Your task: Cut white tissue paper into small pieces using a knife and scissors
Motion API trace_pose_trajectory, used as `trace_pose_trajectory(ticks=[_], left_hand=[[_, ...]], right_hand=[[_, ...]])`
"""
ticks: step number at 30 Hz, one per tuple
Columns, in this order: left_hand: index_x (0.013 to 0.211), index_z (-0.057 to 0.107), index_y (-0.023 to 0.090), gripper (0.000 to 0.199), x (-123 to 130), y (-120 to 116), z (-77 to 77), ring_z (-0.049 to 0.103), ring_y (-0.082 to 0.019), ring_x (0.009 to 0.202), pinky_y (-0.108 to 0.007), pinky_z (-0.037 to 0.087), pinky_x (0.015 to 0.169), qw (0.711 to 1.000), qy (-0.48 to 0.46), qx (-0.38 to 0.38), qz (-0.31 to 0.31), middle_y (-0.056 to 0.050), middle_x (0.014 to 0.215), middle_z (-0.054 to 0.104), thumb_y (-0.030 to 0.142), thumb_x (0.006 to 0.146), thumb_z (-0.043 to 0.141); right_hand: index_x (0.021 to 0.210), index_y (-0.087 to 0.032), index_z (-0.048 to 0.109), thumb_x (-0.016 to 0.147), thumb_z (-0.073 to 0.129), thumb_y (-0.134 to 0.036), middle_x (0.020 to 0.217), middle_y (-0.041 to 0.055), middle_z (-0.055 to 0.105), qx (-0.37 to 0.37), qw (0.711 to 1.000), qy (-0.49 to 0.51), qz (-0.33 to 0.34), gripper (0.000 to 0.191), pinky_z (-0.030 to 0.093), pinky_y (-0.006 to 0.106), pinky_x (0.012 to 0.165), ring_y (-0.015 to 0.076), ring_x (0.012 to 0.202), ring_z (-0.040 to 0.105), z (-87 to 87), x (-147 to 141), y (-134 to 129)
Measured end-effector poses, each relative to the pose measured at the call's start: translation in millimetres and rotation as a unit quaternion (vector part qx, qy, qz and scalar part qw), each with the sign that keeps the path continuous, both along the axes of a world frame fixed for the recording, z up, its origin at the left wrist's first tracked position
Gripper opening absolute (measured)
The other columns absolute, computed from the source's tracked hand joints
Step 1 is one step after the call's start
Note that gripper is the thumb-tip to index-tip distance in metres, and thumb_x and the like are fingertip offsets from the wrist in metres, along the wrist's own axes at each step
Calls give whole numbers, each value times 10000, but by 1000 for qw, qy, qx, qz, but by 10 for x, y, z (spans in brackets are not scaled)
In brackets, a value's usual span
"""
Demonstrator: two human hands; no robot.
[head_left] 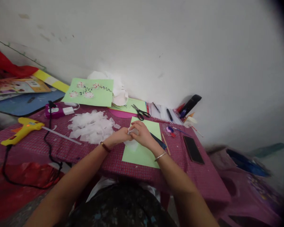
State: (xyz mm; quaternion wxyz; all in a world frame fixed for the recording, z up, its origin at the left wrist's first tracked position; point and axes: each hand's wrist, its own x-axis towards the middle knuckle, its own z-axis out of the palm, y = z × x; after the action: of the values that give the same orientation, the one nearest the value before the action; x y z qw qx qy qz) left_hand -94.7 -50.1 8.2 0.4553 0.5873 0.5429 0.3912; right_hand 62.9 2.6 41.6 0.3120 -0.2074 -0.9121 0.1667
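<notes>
Over green paper [142,157], both hands' grip [120,136] [142,134] pinches white tissue [133,131], mostly hidden by fingers.

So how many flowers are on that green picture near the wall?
4: the upper-left flower, the upper-right flower, the lower-left flower and the lower-right flower. None seems hidden.

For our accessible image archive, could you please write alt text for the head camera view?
Two bare hands, left and right, pinch a small piece of white tissue above a pale green sheet on a checked table. To their left lie a heap of white pieces and a yellow glue gun; black-handled scissors lie beyond the hands.
</notes>
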Motion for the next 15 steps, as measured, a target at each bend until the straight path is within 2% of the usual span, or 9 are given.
trace_pose_trajectory(ticks=[2,4,6,7,9,11,13,15], left_hand=[[612,514,156,184,10,-6,24,346,-80,530,-216,254,483,999,-42,-7,-18,54,563,412,258,614,667],[758,591,149,202,8,-13,56,445,-92,591,-204,357,524,993,-113,-19,-32,29,678,512,271,632,691],[974,627,157,358,-8,-4,71,513,-102,643,-212,427,558,986,-164,-30,-26,8,789,572,271,646,714],[1071,619,158,445,-19,10,63,516,-98,624,-207,424,539,985,-169,-33,-19,7,792,580,261,651,721],[1176,599,135,544,-38,55,16,457,-75,518,-188,352,466,988,-150,-32,-8,29,699,562,230,655,724],[1183,606,111,544,-45,118,-64,409,-65,456,-187,295,439,992,-120,-23,-3,50,615,533,204,658,714],[1167,623,104,510,-40,183,-143,438,-81,465,-200,314,459,996,-84,-5,15,45,602,543,193,670,690],[1167,631,110,486,-31,240,-192,522,-124,539,-232,387,512,996,-32,42,70,15,648,589,200,691,669]], right_hand=[[836,-205,648,741,662,-76,1099,99,617,-7,1000,-1,-5,160,434,436,971,261,1090,569,6,14,-1],[818,-206,631,762,653,-103,1118,105,616,-25,1000,15,-9,120,429,438,978,260,1102,568,26,49,14],[809,-206,619,782,644,-141,1132,111,607,-52,997,46,-19,75,422,437,987,257,1111,568,42,101,54],[800,-206,614,786,642,-159,1131,112,604,-69,995,63,-28,57,421,437,987,256,1111,570,43,130,83],[771,-210,604,773,648,-186,1120,103,605,-105,989,93,-51,50,425,437,974,254,1099,575,33,186,159],[748,-213,602,751,654,-213,1111,91,612,-141,980,119,-78,52,434,432,943,255,1090,574,11,237,246],[731,-209,607,727,663,-249,1093,81,625,-176,967,149,-105,69,442,411,896,254,1071,572,-10,281,331],[721,-206,604,709,665,-282,1019,64,642,-204,954,178,-126,98,445,372,835,238,998,578,-20,322,400]])
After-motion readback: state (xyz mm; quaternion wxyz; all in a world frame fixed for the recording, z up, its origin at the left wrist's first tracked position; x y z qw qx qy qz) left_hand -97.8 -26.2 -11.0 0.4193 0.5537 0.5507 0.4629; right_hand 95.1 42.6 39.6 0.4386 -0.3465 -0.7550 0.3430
